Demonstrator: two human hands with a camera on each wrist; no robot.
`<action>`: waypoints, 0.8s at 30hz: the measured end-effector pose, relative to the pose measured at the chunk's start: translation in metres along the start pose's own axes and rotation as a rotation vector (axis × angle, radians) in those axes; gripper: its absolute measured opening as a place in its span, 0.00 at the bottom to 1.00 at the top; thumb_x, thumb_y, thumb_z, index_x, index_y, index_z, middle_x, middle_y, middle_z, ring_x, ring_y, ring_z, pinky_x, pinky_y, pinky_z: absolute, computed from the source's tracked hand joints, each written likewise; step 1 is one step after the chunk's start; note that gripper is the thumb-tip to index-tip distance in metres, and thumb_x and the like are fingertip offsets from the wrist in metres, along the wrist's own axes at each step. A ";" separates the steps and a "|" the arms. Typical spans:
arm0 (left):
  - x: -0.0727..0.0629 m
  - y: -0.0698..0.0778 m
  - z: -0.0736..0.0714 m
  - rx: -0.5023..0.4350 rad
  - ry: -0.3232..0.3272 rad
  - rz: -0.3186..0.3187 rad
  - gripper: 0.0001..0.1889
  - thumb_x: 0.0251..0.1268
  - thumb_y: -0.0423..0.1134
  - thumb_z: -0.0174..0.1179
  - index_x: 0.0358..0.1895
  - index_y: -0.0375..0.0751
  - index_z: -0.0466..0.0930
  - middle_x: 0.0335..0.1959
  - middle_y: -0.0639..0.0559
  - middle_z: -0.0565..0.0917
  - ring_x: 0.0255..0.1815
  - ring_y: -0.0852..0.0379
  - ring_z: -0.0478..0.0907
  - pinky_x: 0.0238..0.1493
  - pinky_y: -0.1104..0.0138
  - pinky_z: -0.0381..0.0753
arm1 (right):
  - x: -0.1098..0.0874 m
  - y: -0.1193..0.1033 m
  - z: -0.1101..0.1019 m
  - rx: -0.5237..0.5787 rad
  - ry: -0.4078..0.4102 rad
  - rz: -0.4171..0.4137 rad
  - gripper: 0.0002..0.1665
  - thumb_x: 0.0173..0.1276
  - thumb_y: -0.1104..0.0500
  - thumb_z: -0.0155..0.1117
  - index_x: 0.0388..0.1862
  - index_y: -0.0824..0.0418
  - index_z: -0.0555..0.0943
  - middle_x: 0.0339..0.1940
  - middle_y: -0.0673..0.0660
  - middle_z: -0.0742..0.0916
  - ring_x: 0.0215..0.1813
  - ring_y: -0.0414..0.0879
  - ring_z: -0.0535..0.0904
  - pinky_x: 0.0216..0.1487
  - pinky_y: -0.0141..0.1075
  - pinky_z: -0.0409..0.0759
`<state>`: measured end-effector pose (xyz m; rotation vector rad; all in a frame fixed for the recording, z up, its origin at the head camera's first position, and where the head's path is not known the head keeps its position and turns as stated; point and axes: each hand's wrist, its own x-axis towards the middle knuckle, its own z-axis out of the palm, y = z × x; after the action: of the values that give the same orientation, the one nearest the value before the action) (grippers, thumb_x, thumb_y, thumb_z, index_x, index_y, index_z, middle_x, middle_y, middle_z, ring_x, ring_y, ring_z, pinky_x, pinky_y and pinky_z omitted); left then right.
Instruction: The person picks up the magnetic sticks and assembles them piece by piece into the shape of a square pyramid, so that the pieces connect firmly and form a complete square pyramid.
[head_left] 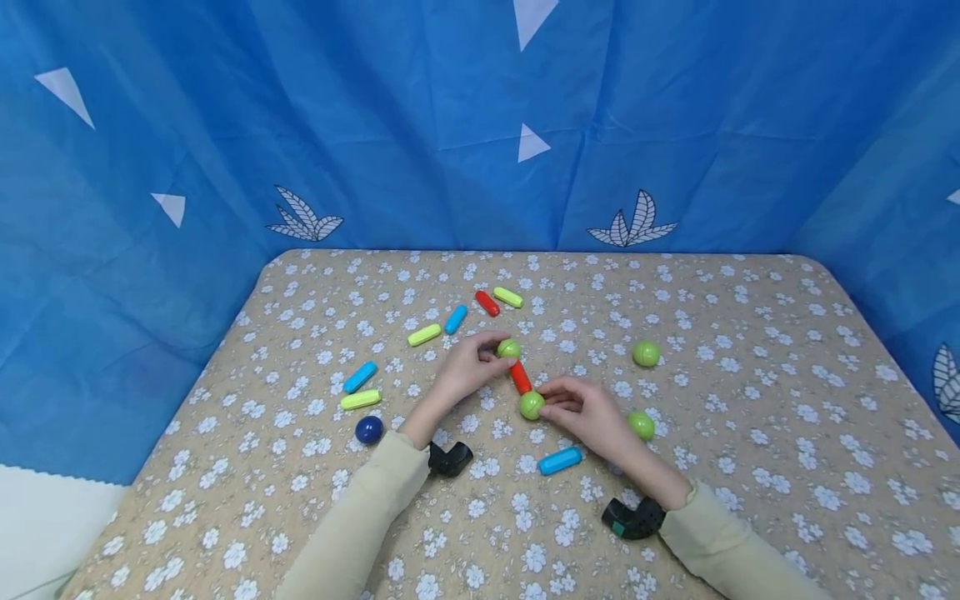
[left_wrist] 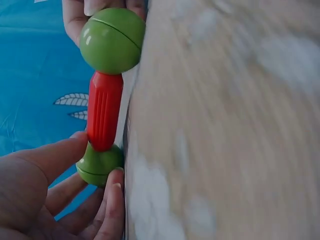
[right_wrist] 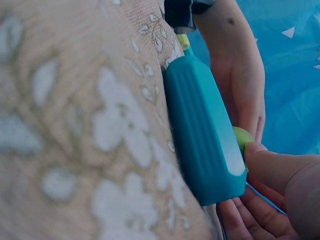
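A red ridged rod joins two light-green balls close over the floral cloth. My left hand holds the far green ball between thumb and fingers; in the left wrist view its thumb reaches the rod's end. On the near green ball, the thumb and fingers of my right hand grip from the right. A blue rod lies just below my right hand, large in the right wrist view, where it partly hides the ball behind it.
Two loose green balls lie to the right, one beside my right wrist. Left of my left hand are a dark blue ball and several yellow, blue and red rods. A blue curtain hangs behind the table.
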<state>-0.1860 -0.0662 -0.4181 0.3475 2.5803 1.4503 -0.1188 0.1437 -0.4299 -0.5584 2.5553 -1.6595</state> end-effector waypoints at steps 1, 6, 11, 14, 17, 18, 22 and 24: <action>0.001 0.000 0.002 -0.013 -0.007 0.009 0.22 0.60 0.39 0.64 0.59 0.42 0.76 0.48 0.50 0.79 0.37 0.58 0.77 0.33 0.68 0.76 | 0.000 -0.001 0.001 -0.001 -0.001 -0.004 0.15 0.56 0.67 0.70 0.44 0.64 0.81 0.40 0.55 0.84 0.39 0.44 0.82 0.40 0.31 0.79; 0.002 0.002 0.010 -0.079 -0.040 0.031 0.23 0.60 0.38 0.64 0.59 0.42 0.75 0.47 0.50 0.79 0.36 0.58 0.76 0.33 0.68 0.77 | -0.002 -0.002 0.004 -0.006 0.001 -0.025 0.15 0.55 0.67 0.71 0.42 0.65 0.81 0.37 0.55 0.84 0.37 0.45 0.82 0.38 0.31 0.80; 0.003 0.001 0.016 -0.130 -0.064 0.059 0.23 0.61 0.37 0.64 0.59 0.39 0.74 0.49 0.49 0.79 0.38 0.58 0.77 0.36 0.68 0.77 | -0.005 -0.003 0.006 -0.002 -0.025 -0.013 0.14 0.57 0.66 0.70 0.42 0.65 0.81 0.37 0.55 0.84 0.37 0.45 0.82 0.38 0.32 0.80; 0.000 -0.001 0.019 -0.142 -0.056 0.070 0.23 0.61 0.37 0.63 0.59 0.39 0.74 0.50 0.49 0.78 0.39 0.59 0.77 0.39 0.69 0.77 | -0.006 -0.005 0.006 0.007 -0.045 0.000 0.14 0.58 0.64 0.69 0.43 0.66 0.81 0.39 0.55 0.84 0.38 0.46 0.82 0.39 0.32 0.79; -0.004 -0.001 0.020 -0.150 -0.049 0.070 0.24 0.61 0.37 0.63 0.61 0.39 0.73 0.51 0.48 0.78 0.39 0.59 0.77 0.40 0.69 0.77 | -0.006 -0.005 0.006 0.011 -0.043 0.003 0.14 0.58 0.65 0.69 0.43 0.66 0.81 0.39 0.56 0.84 0.38 0.47 0.82 0.39 0.32 0.79; -0.005 0.000 0.020 -0.151 -0.049 0.072 0.24 0.61 0.36 0.63 0.61 0.39 0.72 0.50 0.48 0.78 0.39 0.58 0.77 0.40 0.69 0.77 | -0.006 -0.005 0.006 0.013 -0.041 0.003 0.13 0.58 0.65 0.69 0.43 0.66 0.81 0.39 0.56 0.84 0.38 0.47 0.82 0.39 0.32 0.79; -0.013 0.002 0.018 -0.140 -0.052 0.068 0.27 0.59 0.34 0.64 0.63 0.38 0.70 0.49 0.45 0.78 0.39 0.57 0.77 0.39 0.69 0.78 | -0.007 -0.004 0.006 0.015 -0.039 0.001 0.13 0.58 0.65 0.69 0.43 0.66 0.81 0.39 0.57 0.84 0.38 0.47 0.82 0.39 0.32 0.80; -0.018 0.002 0.016 -0.127 -0.057 0.073 0.28 0.58 0.33 0.64 0.63 0.37 0.69 0.49 0.44 0.77 0.38 0.56 0.77 0.39 0.69 0.78 | -0.007 -0.004 0.006 0.012 -0.040 0.001 0.13 0.59 0.65 0.69 0.42 0.65 0.81 0.38 0.56 0.84 0.38 0.47 0.82 0.39 0.32 0.79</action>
<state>-0.1645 -0.0570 -0.4245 0.4627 2.4403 1.5955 -0.1094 0.1390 -0.4297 -0.5832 2.5158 -1.6452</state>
